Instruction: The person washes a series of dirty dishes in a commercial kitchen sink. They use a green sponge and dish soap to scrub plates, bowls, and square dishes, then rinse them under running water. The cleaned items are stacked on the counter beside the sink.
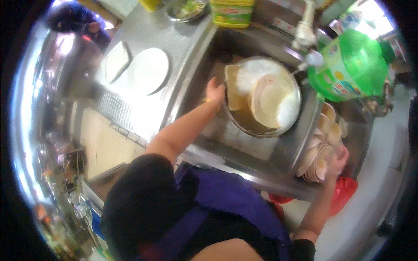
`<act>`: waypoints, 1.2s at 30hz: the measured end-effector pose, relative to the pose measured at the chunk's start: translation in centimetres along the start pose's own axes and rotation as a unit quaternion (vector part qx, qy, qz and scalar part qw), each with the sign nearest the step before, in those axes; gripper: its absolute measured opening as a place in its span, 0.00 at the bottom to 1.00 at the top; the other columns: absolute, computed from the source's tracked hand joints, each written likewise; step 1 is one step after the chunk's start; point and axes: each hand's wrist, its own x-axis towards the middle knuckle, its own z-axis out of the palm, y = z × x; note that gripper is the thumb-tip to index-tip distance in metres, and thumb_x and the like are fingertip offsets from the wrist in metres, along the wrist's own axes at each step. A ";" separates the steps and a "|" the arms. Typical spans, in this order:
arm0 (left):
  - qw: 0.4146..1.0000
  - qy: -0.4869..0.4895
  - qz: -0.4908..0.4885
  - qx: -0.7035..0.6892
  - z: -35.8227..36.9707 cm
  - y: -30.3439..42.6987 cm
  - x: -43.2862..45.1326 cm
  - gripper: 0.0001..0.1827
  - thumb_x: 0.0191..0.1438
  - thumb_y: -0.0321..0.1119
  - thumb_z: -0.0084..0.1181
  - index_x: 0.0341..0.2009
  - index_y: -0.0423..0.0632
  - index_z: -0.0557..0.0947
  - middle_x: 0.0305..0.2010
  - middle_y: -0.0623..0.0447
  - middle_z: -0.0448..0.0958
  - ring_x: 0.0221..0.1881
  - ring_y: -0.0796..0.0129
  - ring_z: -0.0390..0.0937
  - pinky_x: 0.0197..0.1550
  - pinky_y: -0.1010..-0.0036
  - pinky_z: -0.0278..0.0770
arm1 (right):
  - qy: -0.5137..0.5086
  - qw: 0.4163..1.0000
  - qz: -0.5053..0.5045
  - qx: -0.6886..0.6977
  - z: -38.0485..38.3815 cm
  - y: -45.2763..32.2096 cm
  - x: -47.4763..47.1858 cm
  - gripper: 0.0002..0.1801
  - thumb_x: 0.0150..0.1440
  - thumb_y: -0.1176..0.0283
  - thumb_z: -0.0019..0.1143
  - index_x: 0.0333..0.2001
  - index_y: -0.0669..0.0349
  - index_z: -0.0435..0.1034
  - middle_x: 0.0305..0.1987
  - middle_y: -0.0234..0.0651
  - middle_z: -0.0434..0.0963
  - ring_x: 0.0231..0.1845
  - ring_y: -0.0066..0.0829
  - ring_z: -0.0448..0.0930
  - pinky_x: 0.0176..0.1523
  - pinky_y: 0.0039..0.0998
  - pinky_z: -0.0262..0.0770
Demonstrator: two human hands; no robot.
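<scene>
A round metal basin [261,133] with soapy water stands in the sink. In it lie a round plate [270,101] and, at its left, a squarish dish [232,88]. My left hand [216,93] is at the basin's left rim; whether its fingers grip the rim or a dish is hard to tell. My right hand [339,159] reaches into the right sink compartment, at a pile of stacked bowls and plates [316,163]. It is blurred, and its hold on a dish cannot be made out.
On the steel counter at left lie a round white plate [148,70] and a squarish white plate [116,62]. A metal bowl with food scraps [186,11] and a yellow-green tub [232,13] stand behind. A large green plastic bottle [352,67] is by the faucet [305,32]. A divider [308,137] separates the compartments.
</scene>
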 end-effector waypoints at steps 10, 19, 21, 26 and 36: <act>0.843 -0.275 0.166 0.432 2.2 3.0 12.5 0.32 0.44 0.44 0.58 0.53 0.44 0.71 0.52 0.39 0.72 0.55 0.46 0.67 0.58 0.62 0.65 | -0.320 0.898 -0.193 -0.233 33.2 -10.2 -13.5 0.09 0.48 0.73 0.56 0.35 0.53 0.75 0.38 0.40 0.75 0.41 0.41 0.74 0.45 0.40 0.71; 0.805 -0.319 0.118 0.486 3.5 7.0 13.1 0.22 0.42 0.40 0.55 0.43 0.44 0.80 0.44 0.40 0.77 0.46 0.52 0.76 0.44 0.61 0.76 | -0.507 0.784 -0.042 -0.355 36.6 -5.6 -13.1 0.16 0.55 0.65 0.47 0.48 0.51 0.68 0.37 0.42 0.76 0.44 0.50 0.73 0.45 0.47 0.70; 0.784 -0.385 0.010 0.487 2.6 8.7 12.3 0.21 0.43 0.39 0.54 0.42 0.44 0.81 0.42 0.41 0.78 0.42 0.54 0.78 0.36 0.63 0.79 | -0.514 0.813 0.006 -0.274 36.7 -2.2 -15.2 0.21 0.56 0.64 0.46 0.55 0.51 0.64 0.45 0.47 0.75 0.50 0.53 0.71 0.52 0.49 0.68; 0.842 -0.439 0.034 0.311 -6.1 3.6 12.4 0.22 0.41 0.27 0.51 0.46 0.40 0.75 0.37 0.49 0.77 0.34 0.65 0.77 0.27 0.72 0.77 | -0.510 0.766 -0.013 -0.391 38.1 -3.6 -14.2 0.33 0.55 0.62 0.46 0.64 0.54 0.51 0.66 0.49 0.55 0.67 0.50 0.56 0.67 0.46 0.51; 0.970 -0.135 -0.069 -0.189 -10.5 3.8 -0.9 0.18 0.52 0.24 0.48 0.49 0.41 0.69 0.45 0.48 0.73 0.46 0.60 0.73 0.48 0.66 0.74 | -0.466 0.794 0.041 -0.388 39.6 -2.6 -13.0 0.26 0.54 0.74 0.46 0.59 0.56 0.61 0.58 0.45 0.69 0.57 0.41 0.72 0.56 0.38 0.70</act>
